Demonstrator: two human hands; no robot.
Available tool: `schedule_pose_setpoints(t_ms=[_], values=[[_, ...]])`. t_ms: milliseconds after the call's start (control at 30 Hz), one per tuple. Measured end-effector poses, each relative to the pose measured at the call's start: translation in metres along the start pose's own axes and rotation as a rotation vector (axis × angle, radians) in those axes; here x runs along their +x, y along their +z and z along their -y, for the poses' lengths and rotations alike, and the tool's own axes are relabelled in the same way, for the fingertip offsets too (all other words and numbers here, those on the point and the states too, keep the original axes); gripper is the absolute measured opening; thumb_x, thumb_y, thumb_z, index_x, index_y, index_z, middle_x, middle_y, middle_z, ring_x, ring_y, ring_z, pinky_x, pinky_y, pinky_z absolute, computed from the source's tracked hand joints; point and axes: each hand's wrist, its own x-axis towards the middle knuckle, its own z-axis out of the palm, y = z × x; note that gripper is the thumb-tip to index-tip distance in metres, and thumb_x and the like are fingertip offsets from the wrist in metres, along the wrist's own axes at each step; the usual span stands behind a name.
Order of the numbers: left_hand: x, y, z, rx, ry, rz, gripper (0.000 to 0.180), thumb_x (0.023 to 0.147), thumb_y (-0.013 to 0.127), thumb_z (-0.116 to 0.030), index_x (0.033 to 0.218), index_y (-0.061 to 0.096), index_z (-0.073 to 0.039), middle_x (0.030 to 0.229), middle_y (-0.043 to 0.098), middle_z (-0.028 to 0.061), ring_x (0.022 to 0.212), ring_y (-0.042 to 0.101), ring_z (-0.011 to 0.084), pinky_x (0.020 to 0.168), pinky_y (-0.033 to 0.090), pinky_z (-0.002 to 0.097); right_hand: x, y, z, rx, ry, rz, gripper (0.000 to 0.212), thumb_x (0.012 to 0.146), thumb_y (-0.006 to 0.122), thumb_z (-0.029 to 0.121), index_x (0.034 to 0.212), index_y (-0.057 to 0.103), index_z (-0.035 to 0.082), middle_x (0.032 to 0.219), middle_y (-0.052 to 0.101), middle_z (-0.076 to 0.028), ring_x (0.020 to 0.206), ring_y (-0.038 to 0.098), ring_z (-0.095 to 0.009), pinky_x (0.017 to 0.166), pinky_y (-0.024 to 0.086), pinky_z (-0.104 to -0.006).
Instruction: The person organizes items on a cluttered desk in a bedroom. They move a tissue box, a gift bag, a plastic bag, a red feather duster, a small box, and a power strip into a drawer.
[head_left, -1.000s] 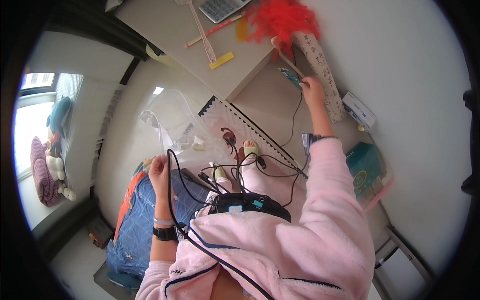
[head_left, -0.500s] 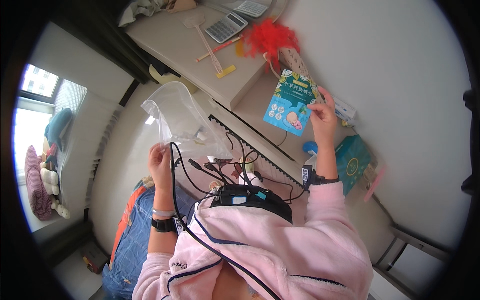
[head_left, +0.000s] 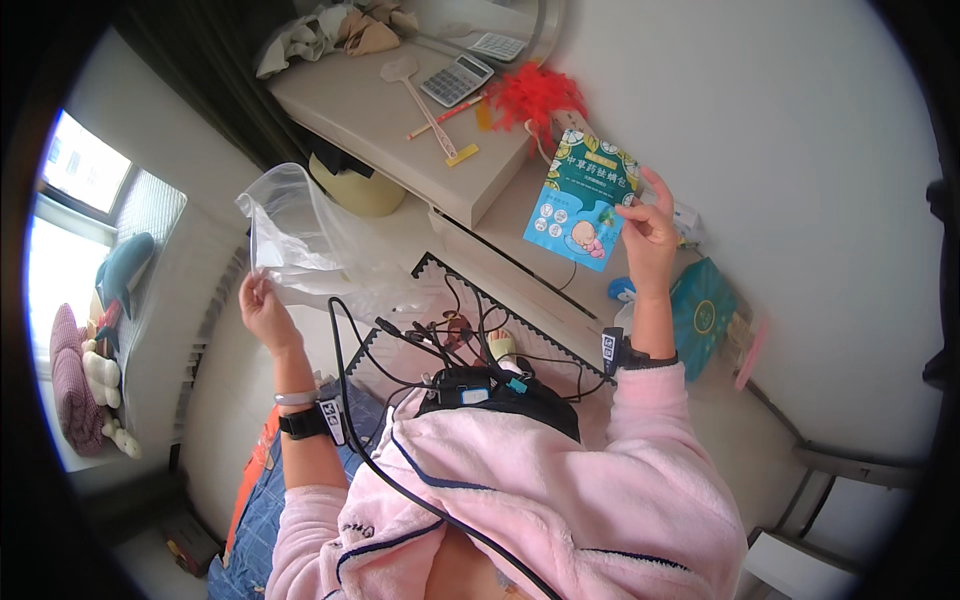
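Rm w/ matte beige desk (head_left: pixel 365 115) up top. My L hand (head_left: pixel 268 312) pinches clear, floppy plastic bag (head_left: pixel 300 225) by its edge; R hand (head_left: pixel 650 238) grips flat, rectangular teal-&-blue packet (head_left: pixel 578 205) by R edge, apart from bag. Tip: light pinch, bag spread, packet flat.

Soft daylight came from an overexposed window (head_left: pixel 75 255) at far left; the nearby curtain (head_left: pixel 205 95) looked dark. Pale glare streaked the clear plastic bag (head_left: pixel 288 250). Fisheye distortion bent straight edges, and the corners were black.
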Motion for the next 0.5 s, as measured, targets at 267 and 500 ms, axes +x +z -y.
schedule_pose_setpoints(t_ms=[267, 500], values=[[0.024, -0.017, -0.020, 0.237, 0.062, 0.308, 0.022, 0.088, 0.045, 0.012, 0.099, 0.059, -0.001, 0.090, 0.061, 0.0004, 0.084, 0.055, 0.0067, 0.075, 0.044, 0.0197, -0.008, 0.000, -0.002, -0.006, -0.031, -0.027, 0.022, 0.081, 0.058, -0.017, 0.084, 0.067, 0.003, 0.141, 0.041, -0.012, 0.108, 0.059, -0.017, 0.086, 0.051, -0.0271], [0.022, -0.024, -0.016, 0.254, 0.065, 0.260, 0.028, 0.085, 0.042, 0.013, 0.106, 0.056, 0.000, 0.096, 0.060, 0.0023, 0.085, 0.056, 0.0087, 0.076, 0.045, 0.0208, -0.009, 0.001, -0.001, 0.087, -0.034, -0.053, 0.024, 0.081, 0.057, -0.018, 0.084, 0.068, 0.003, 0.141, 0.042, -0.012, 0.108, 0.059, -0.017, 0.088, 0.051, -0.0283]])
